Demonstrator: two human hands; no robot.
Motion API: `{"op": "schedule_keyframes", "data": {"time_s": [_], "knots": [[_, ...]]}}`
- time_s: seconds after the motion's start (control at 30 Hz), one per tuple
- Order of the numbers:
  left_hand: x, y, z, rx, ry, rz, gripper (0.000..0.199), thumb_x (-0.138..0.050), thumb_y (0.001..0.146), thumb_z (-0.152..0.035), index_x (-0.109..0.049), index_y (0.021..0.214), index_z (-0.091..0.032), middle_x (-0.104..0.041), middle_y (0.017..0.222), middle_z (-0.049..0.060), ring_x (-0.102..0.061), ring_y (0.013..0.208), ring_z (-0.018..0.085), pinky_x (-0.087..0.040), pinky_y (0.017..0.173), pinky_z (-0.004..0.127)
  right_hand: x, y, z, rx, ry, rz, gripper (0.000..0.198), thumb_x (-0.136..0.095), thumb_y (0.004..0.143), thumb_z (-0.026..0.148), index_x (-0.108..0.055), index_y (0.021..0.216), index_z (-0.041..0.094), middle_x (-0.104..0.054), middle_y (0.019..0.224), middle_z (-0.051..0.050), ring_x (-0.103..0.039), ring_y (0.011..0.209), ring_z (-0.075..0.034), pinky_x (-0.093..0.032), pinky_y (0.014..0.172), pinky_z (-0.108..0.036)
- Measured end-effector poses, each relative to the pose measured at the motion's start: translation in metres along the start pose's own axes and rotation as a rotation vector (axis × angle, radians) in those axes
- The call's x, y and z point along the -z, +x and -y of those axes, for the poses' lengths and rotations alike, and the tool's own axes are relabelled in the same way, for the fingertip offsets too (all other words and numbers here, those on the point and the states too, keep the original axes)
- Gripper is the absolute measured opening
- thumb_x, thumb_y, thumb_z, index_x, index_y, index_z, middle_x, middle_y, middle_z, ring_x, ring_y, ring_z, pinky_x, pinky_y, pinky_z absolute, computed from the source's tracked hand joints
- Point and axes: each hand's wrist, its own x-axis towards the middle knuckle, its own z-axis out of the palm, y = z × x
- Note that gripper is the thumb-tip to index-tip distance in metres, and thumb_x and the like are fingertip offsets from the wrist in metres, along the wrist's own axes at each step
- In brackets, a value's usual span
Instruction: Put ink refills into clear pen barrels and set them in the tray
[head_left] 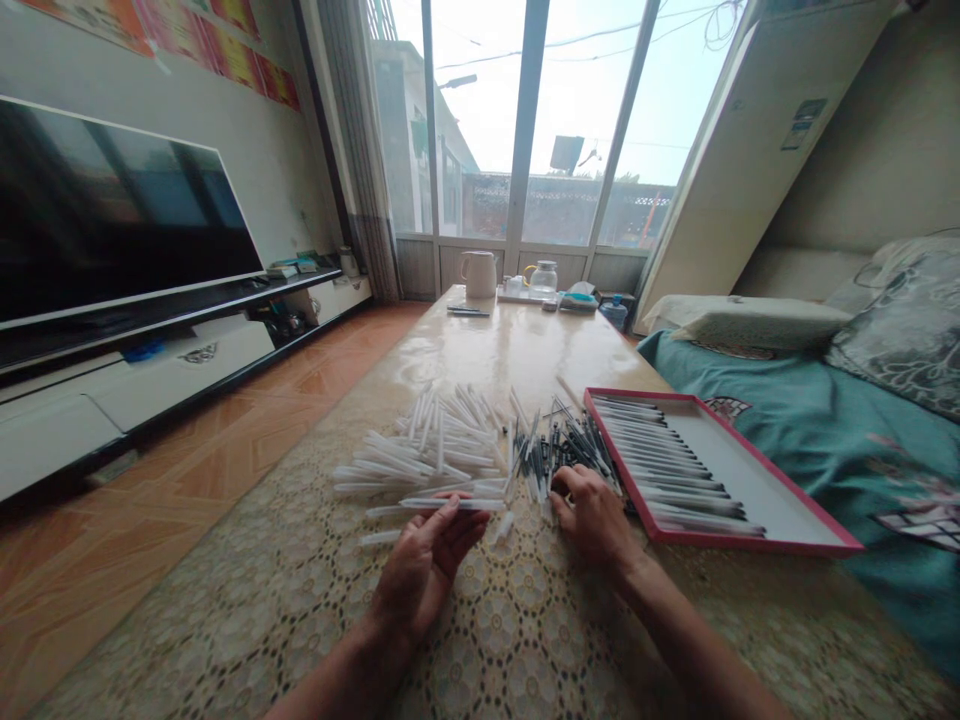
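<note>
My left hand (430, 560) pinches a white pen barrel (454, 504) between thumb and fingers, holding it level in front of a loose heap of white pen barrels (420, 462). My right hand (592, 515) is closed, its fingertips curled down at the near edge of a pile of dark pen parts (559, 445). What those fingertips hold, if anything, is hidden. Just right of that hand lies a shallow pink-rimmed box lid (757, 468). Inside it, a row of pens (667, 455) with dark ends lies side by side.
The long table (495, 640) wears a flower-patterned cover. On its far end stand a pale jug (480, 274), a glass pot (544, 277) on a tray and a few pens (468, 311). A teal-covered sofa (720, 390) runs along the right side, a TV cabinet (187, 370) along the left.
</note>
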Motion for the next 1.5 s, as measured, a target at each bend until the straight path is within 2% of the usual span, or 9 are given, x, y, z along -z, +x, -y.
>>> {"op": "schedule_keyframes", "data": {"time_s": [0.1,0.2,0.3,0.47,0.87,1.2,1.37,1.5], "knots": [[0.000,0.000,0.000,-0.002,0.030,0.007,0.008,-0.059,0.078,-0.007,-0.063,0.083,-0.012,-0.073,0.074,0.007,-0.070,0.071,0.019,-0.055,0.072,0.029,0.005,-0.002,0.014,-0.001,0.239,-0.033,0.004,-0.050,0.080,0.018,-0.054,0.079,0.019,-0.060,0.077,-0.003,-0.059,0.069,-0.016,-0.042,0.063,-0.025],[0.000,0.001,0.001,-0.010,0.058,0.019,0.008,-0.060,0.077,-0.009,-0.063,0.084,-0.013,-0.073,0.076,0.007,-0.069,0.072,0.019,-0.055,0.074,0.030,0.008,-0.007,0.033,-0.039,0.561,0.045,0.002,-0.052,0.081,0.022,-0.052,0.081,0.019,-0.062,0.071,0.000,-0.060,0.058,-0.013,-0.043,0.054,-0.022],[0.002,0.002,0.001,-0.032,0.076,0.041,0.008,-0.062,0.077,-0.011,-0.063,0.084,-0.013,-0.073,0.077,0.007,-0.069,0.074,0.019,-0.054,0.076,0.030,0.004,-0.013,0.048,-0.023,0.729,0.099,0.004,-0.055,0.081,0.022,-0.056,0.079,0.019,-0.063,0.067,0.000,-0.062,0.058,-0.013,-0.045,0.054,-0.022],[0.004,0.003,0.003,-0.033,0.087,0.063,0.009,-0.065,0.076,-0.013,-0.063,0.085,-0.013,-0.073,0.076,0.007,-0.069,0.075,0.019,-0.053,0.079,0.031,-0.004,-0.018,0.053,-0.045,0.787,0.086,0.008,-0.056,0.080,0.019,-0.062,0.086,0.017,-0.066,0.070,-0.002,-0.064,0.059,-0.014,-0.049,0.058,-0.024],[0.004,0.003,0.004,-0.042,0.112,0.068,0.011,-0.065,0.075,-0.015,-0.063,0.086,-0.013,-0.073,0.076,0.007,-0.069,0.074,0.019,-0.054,0.077,0.031,-0.001,-0.018,0.055,-0.024,0.895,0.099,0.003,-0.057,0.081,0.017,-0.054,0.081,0.018,-0.062,0.068,0.001,-0.064,0.060,-0.013,-0.049,0.058,-0.022],[0.004,0.003,0.003,-0.025,0.121,0.056,0.013,-0.066,0.075,-0.014,-0.062,0.086,-0.013,-0.073,0.077,0.008,-0.069,0.075,0.020,-0.053,0.079,0.032,-0.010,-0.017,0.052,-0.142,1.156,0.127,0.012,-0.064,0.078,0.023,-0.054,0.079,0.017,-0.062,0.063,0.001,-0.062,0.054,-0.012,-0.047,0.051,-0.021],[0.003,0.002,0.003,-0.019,0.129,0.068,0.012,-0.066,0.075,-0.014,-0.062,0.086,-0.013,-0.073,0.075,0.008,-0.069,0.075,0.020,-0.053,0.078,0.033,-0.009,-0.015,0.051,-0.188,1.173,0.163,0.017,-0.066,0.076,0.029,-0.055,0.076,0.015,-0.061,0.054,0.002,-0.060,0.048,-0.012,-0.044,0.045,-0.020],[0.001,0.001,0.002,-0.015,0.112,0.083,0.012,-0.066,0.074,-0.014,-0.062,0.085,-0.013,-0.073,0.075,0.007,-0.069,0.075,0.019,-0.053,0.079,0.032,-0.008,-0.015,0.051,-0.191,1.156,0.171,0.020,-0.067,0.076,0.032,-0.056,0.076,0.015,-0.061,0.055,0.001,-0.061,0.048,-0.012,-0.044,0.044,-0.020]]}}
